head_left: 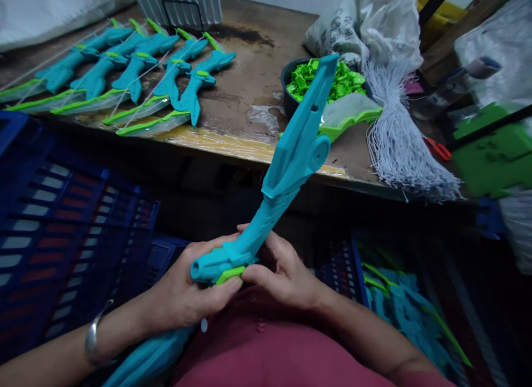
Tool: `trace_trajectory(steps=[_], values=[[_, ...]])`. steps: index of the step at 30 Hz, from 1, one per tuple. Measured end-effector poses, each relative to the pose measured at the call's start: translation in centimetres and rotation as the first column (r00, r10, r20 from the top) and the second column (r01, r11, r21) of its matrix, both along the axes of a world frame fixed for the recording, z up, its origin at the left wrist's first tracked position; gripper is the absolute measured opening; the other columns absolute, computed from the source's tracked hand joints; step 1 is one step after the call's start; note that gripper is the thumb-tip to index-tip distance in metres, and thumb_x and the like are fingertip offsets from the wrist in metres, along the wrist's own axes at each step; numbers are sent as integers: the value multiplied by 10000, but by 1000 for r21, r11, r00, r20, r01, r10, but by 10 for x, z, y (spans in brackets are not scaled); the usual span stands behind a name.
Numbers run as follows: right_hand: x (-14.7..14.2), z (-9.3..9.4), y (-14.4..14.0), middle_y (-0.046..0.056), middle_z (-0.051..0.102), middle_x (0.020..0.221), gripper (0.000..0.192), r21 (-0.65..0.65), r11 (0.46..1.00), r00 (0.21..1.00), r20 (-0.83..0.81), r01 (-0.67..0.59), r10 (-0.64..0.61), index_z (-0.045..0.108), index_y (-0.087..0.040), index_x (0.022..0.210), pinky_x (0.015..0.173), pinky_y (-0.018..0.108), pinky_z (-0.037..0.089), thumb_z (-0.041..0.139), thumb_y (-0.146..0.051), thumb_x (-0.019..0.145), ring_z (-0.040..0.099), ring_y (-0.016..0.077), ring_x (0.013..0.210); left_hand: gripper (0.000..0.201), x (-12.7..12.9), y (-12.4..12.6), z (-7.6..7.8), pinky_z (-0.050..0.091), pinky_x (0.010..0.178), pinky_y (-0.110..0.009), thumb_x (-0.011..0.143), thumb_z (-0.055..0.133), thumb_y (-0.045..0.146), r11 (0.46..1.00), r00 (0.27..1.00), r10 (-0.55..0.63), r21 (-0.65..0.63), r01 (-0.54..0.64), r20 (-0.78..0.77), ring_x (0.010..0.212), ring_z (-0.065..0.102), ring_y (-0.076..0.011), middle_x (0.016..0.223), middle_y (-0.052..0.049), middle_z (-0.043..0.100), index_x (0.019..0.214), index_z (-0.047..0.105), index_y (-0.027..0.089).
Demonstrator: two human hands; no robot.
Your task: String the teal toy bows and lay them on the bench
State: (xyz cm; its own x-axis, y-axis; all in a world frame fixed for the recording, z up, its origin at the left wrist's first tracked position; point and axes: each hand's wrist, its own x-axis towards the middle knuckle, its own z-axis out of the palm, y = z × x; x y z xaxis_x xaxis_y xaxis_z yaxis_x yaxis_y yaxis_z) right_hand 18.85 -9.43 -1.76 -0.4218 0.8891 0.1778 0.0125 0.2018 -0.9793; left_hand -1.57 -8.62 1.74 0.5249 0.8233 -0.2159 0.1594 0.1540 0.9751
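A teal plastic toy bow (286, 165) is held at a slant in front of my body, its upper limb pointing up and right over the table edge. My left hand (199, 287) wraps around the middle part near a short hollow tube. My right hand (286, 270) closes on the same part from the right. Both thumbs press at a lime-green clip (230, 274) on the bow's side. The lower limb passes beneath my left forearm. A lime-green-edged translucent piece (347, 114) shows behind the upper limb; whether it is joined to the bow I cannot tell.
Several strung toy bows (141, 71) lie side by side on the table (249, 37). A dark bowl (291, 101) holds green clips, beside a bundle of white strings (399, 137) and red-handled scissors (438, 148). Blue crates (75, 226) stand below left; teal parts (411, 304) fill one at right.
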Motion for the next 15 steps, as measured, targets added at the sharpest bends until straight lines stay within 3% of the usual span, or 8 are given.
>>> trace_trajectory(steps=[2,7,12,15], values=[[-2,-4,-1,77,672,1180,375,81,996,997,60,38,-43,547,-181,1285,955,351,577,615,-377,973,657,217,1096,353,2,-1,-4,537,659,-258,850,705,328,1000,1000,15,13,-15,-10,711,627,-183,871,-29,725,1191,701,240],[-12,-20,0,61,652,1011,260,140,983,987,94,119,-133,528,-176,1186,886,349,582,544,-334,979,637,229,1047,227,1,3,-12,458,560,-218,840,720,350,997,995,75,15,-74,-72,616,528,-132,761,-18,664,999,726,188],[-22,-26,14,27,640,929,205,54,981,980,63,187,-190,549,-180,1094,681,265,580,577,-349,983,631,165,799,272,-4,23,-23,507,625,-225,811,760,419,992,994,98,-77,-102,-57,687,610,-158,816,-40,713,952,752,187],[-18,-18,25,19,664,962,242,11,993,992,43,117,-117,549,-186,1173,622,225,577,592,-348,999,655,133,739,304,-11,39,-21,566,678,-259,765,797,483,988,992,111,-102,-117,-56,748,685,-209,825,-59,749,883,777,204]])
